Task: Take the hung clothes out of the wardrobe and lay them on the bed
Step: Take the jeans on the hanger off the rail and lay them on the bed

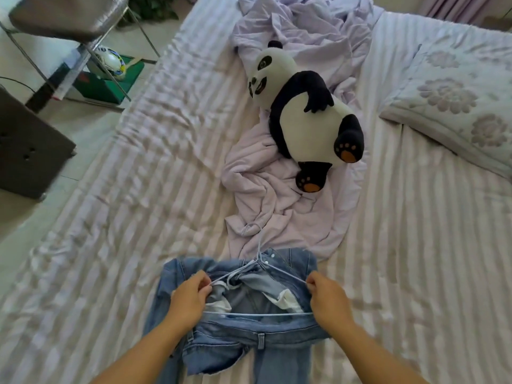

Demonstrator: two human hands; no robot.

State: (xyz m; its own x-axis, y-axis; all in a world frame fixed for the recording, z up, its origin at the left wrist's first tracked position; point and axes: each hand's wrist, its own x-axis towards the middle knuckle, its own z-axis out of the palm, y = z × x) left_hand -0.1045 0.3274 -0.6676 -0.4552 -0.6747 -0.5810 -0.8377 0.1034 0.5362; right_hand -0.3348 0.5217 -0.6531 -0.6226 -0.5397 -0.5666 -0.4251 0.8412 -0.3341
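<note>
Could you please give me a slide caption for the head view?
Both hands hold a hanger with jeans on the bed.

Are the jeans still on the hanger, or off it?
On it: the jeans drape over the bar of the white hanger, both hands gripping its ends.

Faded light-blue denim jeans [249,336] hang on a pale white-blue wire hanger [257,273] over a bed [138,189] striped lilac and white, beside a plain lilac quilt [277,203], a black-and-white panda [307,115] with orange paw pads, and a floral lilac pillow [457,106].
</note>
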